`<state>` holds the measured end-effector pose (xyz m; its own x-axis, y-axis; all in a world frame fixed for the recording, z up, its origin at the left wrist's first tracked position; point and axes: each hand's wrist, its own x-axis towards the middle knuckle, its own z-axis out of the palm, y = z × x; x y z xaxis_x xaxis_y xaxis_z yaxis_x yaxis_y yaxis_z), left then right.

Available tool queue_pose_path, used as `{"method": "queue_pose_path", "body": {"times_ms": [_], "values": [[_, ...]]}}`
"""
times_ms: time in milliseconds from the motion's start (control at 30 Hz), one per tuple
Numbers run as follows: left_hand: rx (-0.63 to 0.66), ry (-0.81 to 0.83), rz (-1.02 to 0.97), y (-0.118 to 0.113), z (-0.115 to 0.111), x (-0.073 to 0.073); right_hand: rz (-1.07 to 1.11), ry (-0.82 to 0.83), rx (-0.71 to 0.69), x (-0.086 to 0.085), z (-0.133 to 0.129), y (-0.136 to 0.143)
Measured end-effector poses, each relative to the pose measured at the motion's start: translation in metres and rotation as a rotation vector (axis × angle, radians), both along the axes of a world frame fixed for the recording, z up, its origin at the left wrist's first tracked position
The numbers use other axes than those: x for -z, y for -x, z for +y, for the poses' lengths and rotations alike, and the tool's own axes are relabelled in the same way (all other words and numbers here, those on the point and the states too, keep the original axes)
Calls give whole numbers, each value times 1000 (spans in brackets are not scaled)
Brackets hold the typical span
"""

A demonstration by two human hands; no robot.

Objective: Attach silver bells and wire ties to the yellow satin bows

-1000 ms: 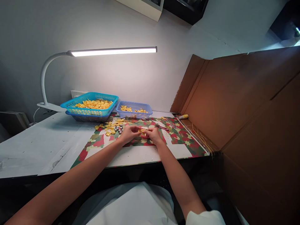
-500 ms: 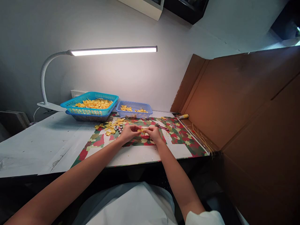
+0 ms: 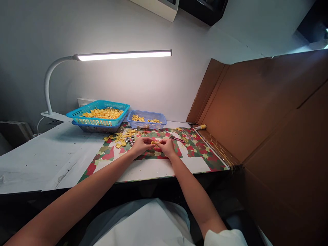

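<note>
Left hand (image 3: 139, 146) and right hand (image 3: 167, 147) pinch what looks like a yellow bow (image 3: 154, 142) between them above the table (image 3: 64, 150), apparently adjusting it; the next move likely calls for a steady grip.

Basket stack (image 3: 97, 122) and small basket (image 3: 146, 126), back edge of the table (image 3: 43, 157)
Stack left, small basket right (bows (image 3: 102, 113) in each); scissors (image 3: 176, 139) lie in front, nearer the right edge, along which cardboard (image 3: 266, 102) stands.
</note>
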<state>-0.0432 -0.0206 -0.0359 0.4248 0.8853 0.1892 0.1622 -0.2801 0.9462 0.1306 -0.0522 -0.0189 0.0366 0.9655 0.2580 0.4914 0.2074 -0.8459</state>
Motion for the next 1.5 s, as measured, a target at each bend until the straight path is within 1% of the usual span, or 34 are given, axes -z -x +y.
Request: {"method": "queue_pose_path", "body": {"times_ms": [333,600,767,1033,1233,1500], "values": [[-32,-12,15,-1,4,3,-47,-89,74,-3,-7,10],[-78,-47,5,-1,5,4,-90,-172,213,-4,-12,16],[-98,-108,63,-1,4,3,-175,-202,190,-9,-18,19],[-113,-277,239,1,-5,-6,-326,-119,187,-6,-14,21],[-144,-383,328,0,-12,-11,-355,-134,195,-8,-15,23],[-190,-485,416,-2,-18,-14,-341,-174,190,-7,-16,24]]}}
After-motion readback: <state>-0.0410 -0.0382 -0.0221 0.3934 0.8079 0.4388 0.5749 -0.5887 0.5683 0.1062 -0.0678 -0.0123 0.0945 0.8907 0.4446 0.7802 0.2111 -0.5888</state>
